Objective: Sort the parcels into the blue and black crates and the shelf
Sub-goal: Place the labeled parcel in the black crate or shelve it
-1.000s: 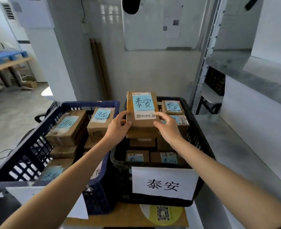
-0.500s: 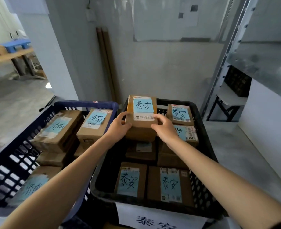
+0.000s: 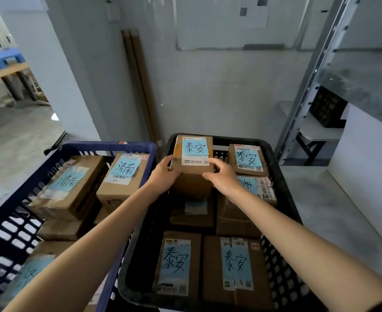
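Left hand, right hand both gripping small brown cardboard parcel with blue label; I'm holding it at far end of black plastic crate, not yet releasing. Black crate and blue plastic crate already carrying several boxes; judging sorting well along, remainder unseen.

Single head-worn wide-angle view, forward and down, close over blue crate and black crate.

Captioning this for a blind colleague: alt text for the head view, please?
The left hand and right hand grip a blue-labelled cardboard parcel at the far end of a black crate holding other labelled parcels. A blue crate of stacked parcels stands to its left; a metal shelf rises at the right.
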